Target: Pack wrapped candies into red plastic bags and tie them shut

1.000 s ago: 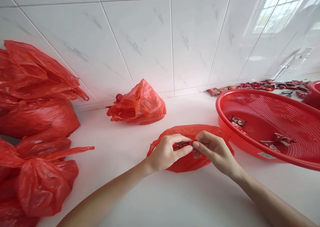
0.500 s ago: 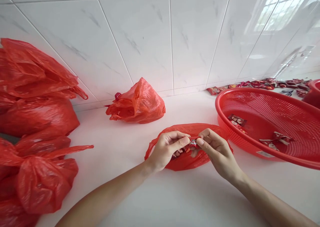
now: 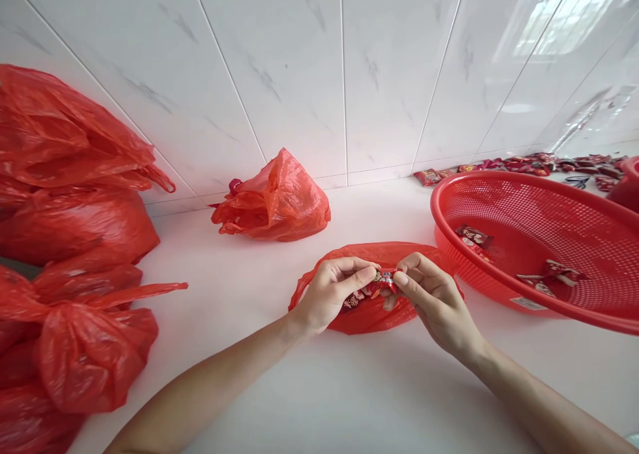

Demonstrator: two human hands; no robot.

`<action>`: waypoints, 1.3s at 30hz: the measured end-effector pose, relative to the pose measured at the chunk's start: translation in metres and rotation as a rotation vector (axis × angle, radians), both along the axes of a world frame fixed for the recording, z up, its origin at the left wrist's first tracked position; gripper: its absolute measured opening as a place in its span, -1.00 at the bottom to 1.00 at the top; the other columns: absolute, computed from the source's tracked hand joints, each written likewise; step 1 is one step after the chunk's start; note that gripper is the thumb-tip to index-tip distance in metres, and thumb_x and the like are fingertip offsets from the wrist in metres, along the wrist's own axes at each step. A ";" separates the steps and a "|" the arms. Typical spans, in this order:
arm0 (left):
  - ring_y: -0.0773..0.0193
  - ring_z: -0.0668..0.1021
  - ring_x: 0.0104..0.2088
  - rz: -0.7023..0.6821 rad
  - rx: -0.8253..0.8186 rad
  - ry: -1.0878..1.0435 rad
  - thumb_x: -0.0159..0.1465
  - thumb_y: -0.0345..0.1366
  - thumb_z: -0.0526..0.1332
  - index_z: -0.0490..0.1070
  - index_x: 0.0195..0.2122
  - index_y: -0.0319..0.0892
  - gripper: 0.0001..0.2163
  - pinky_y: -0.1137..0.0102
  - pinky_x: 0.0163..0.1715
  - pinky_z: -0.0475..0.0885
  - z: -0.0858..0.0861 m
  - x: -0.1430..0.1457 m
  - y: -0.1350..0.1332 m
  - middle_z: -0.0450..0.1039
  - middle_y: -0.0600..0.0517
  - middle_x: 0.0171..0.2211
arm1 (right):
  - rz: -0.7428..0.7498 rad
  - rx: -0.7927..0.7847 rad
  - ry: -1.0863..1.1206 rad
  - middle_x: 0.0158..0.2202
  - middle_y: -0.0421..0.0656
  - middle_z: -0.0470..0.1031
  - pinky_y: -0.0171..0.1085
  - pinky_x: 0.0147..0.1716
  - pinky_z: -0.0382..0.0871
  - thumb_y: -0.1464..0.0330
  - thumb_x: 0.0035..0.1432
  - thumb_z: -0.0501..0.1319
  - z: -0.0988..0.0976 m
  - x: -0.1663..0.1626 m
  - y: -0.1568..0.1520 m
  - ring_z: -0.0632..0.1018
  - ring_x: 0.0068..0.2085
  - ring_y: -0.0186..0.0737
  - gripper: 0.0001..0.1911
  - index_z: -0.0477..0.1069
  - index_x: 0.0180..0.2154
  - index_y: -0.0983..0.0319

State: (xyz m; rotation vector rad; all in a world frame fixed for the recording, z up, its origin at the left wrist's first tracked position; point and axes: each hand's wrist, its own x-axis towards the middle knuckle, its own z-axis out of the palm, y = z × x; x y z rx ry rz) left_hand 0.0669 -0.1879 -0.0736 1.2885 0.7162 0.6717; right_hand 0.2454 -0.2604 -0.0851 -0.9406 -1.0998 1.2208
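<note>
A small red wrapped candy [image 3: 385, 279] with white lettering is stretched between my two hands. The fingers of my left hand [image 3: 333, 291] pinch its left end, and those of my right hand [image 3: 432, 297] pinch its right end. Both hands are closed, just above a red plastic bag [image 3: 384, 322] lying spread on the white counter. Inside the bag, partly covered by my left hand, lies a dark brown-and-red wrapped snack [image 3: 351, 301].
To the right stands a red perforated plastic basket [image 3: 504, 204] with a few wrapped snacks [image 3: 474, 235]. Behind it, many small packets [image 3: 529, 166] lie along the tiled wall. A crumpled red bag [image 3: 279, 201] sits at the back; filled, tied red bags [image 3: 92, 357] are piled at left.
My left fingers have slid slightly, so more of the candy's wrapper shows between the hands. The whole view has shifted a little; the bags and basket stay in place.
</note>
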 end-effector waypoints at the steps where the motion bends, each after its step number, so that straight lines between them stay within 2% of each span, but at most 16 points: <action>1: 0.27 0.56 -0.40 -0.002 0.070 0.055 0.26 -0.05 0.32 0.60 -0.18 -0.20 -0.69 0.38 -0.36 0.45 0.001 -0.002 0.002 0.59 0.00 -0.39 | -0.027 0.008 -0.044 -0.46 -0.24 0.56 -0.28 -0.29 0.48 0.19 0.29 0.29 0.001 0.001 0.001 0.61 -0.44 -0.28 -0.76 0.36 -0.33 0.18; 3: 0.16 0.63 -0.21 -0.014 0.268 0.233 0.30 -0.12 0.27 0.60 -0.08 -0.17 -0.72 0.31 -0.17 0.51 0.006 -0.007 0.009 0.65 -0.04 -0.20 | -0.102 0.021 -0.159 -0.47 -0.22 0.54 -0.28 -0.32 0.50 0.17 0.27 0.30 0.001 0.005 0.003 0.60 -0.42 -0.26 -0.74 0.37 -0.37 0.19; 6: 0.04 0.59 0.05 -0.118 0.544 0.572 0.29 -0.25 0.21 0.57 -0.01 -0.11 -0.72 0.26 0.04 0.47 0.014 -0.018 0.020 0.60 -0.03 0.02 | -0.173 0.023 -0.353 -0.42 -0.17 0.54 -0.25 -0.31 0.53 0.16 0.25 0.28 -0.003 0.012 0.009 0.61 -0.35 -0.20 -0.74 0.41 -0.37 0.20; 9: -0.03 0.49 0.18 -0.274 0.635 0.842 0.27 -0.21 0.20 0.47 0.12 -0.06 -0.62 0.22 0.04 0.46 0.020 -0.026 0.025 0.50 -0.05 0.14 | -0.181 0.017 -0.586 -0.24 -0.09 0.61 -0.14 -0.15 0.56 0.20 0.24 0.25 -0.012 0.016 0.013 0.64 -0.18 -0.08 -0.81 0.46 -0.23 0.19; 12: -0.06 0.39 0.27 -0.338 0.644 0.984 0.17 -0.14 0.29 0.30 0.26 -0.05 -0.40 0.21 0.06 0.45 0.020 -0.027 0.024 0.34 -0.08 0.26 | -0.159 0.014 -0.809 -0.05 -0.04 0.61 -0.08 -0.05 0.54 0.25 0.23 0.21 -0.017 0.017 0.014 0.62 -0.02 0.01 -0.74 0.45 -0.06 0.17; 14: -0.06 0.41 0.24 -0.364 0.657 1.026 0.09 -0.18 0.32 0.32 0.21 -0.05 -0.39 0.22 0.04 0.46 0.019 -0.026 0.023 0.35 -0.08 0.22 | -0.108 0.016 -0.924 0.08 -0.03 0.55 -0.07 0.00 0.51 0.26 0.21 0.23 -0.017 0.017 0.014 0.57 0.09 0.05 -0.62 0.42 0.06 0.16; 17: -0.05 0.49 0.09 -0.364 0.669 1.091 0.04 -0.20 0.32 0.41 -0.07 -0.08 -0.61 0.24 -0.08 0.49 0.017 -0.024 0.021 0.42 -0.08 0.04 | 0.003 -0.039 -1.070 0.26 0.01 0.38 -0.03 0.12 0.44 0.27 0.11 0.33 -0.015 0.019 0.012 0.43 0.25 0.13 -0.29 0.26 0.29 0.12; 20: -0.03 0.51 0.00 -0.355 0.657 1.164 0.05 -0.18 0.30 0.39 -0.24 -0.10 -0.74 0.26 -0.21 0.49 0.015 -0.023 0.021 0.41 -0.08 -0.06 | 0.164 -0.138 -1.154 0.27 0.04 0.33 -0.01 0.10 0.45 0.26 0.10 0.35 -0.014 0.019 0.010 0.41 0.25 0.15 -0.09 0.05 0.42 0.06; 22: 0.00 0.53 -0.05 -0.350 0.657 1.185 0.09 -0.22 0.27 0.38 -0.31 -0.10 -0.83 0.29 -0.27 0.47 0.015 -0.023 0.020 0.41 -0.06 -0.09 | 0.234 -0.165 -1.168 0.28 0.04 0.31 -0.01 0.07 0.46 0.25 0.13 0.33 -0.015 0.020 0.009 0.43 0.23 0.14 -0.07 -0.01 0.44 0.02; 25: 0.07 0.54 -0.11 -0.314 0.696 1.153 0.12 -0.34 0.20 0.39 -0.37 -0.11 -0.96 0.31 -0.31 0.43 0.012 -0.022 0.019 0.42 -0.04 -0.14 | 0.255 -0.147 -1.141 0.32 0.06 0.25 0.01 0.10 0.44 0.27 0.11 0.35 -0.016 0.019 0.008 0.38 0.27 0.16 -0.01 -0.07 0.46 0.04; 28: 0.05 0.55 -0.14 -0.271 0.738 1.093 0.13 -0.37 0.20 0.45 -0.33 -0.12 -0.91 0.30 -0.33 0.42 0.008 -0.020 0.019 0.44 -0.06 -0.17 | 0.251 -0.092 -1.089 0.35 0.07 0.21 0.07 0.16 0.39 0.28 0.06 0.39 -0.018 0.019 0.008 0.30 0.33 0.21 0.06 -0.10 0.46 0.04; 32: 0.02 0.57 -0.18 -0.230 0.737 1.059 0.13 -0.34 0.23 0.48 -0.34 -0.13 -0.92 0.29 -0.36 0.43 0.003 -0.019 0.021 0.47 -0.08 -0.20 | 0.260 -0.008 -1.075 0.36 0.04 0.21 0.10 0.17 0.39 0.31 0.04 0.41 -0.021 0.018 0.007 0.27 0.35 0.24 0.05 -0.06 0.45 0.00; 36: 0.09 0.59 -0.15 -0.099 0.840 0.894 0.14 -0.37 0.23 0.52 -0.22 -0.12 -0.82 0.30 -0.23 0.47 0.005 -0.020 0.024 0.51 -0.04 -0.09 | 0.155 0.093 -1.035 0.37 0.05 0.22 0.14 0.18 0.38 0.20 0.14 0.36 -0.023 0.017 0.009 0.30 0.34 0.23 -0.16 0.13 0.39 0.03; 39: 0.15 0.60 -0.17 0.032 0.859 0.692 0.21 -0.34 0.24 0.52 -0.10 -0.10 -0.78 0.31 -0.15 0.47 0.007 -0.018 0.023 0.57 0.01 -0.12 | 0.015 0.117 -0.927 0.23 0.04 0.41 0.06 0.09 0.47 0.17 0.26 0.25 -0.019 0.014 0.010 0.50 0.17 0.13 -0.47 0.37 0.23 0.09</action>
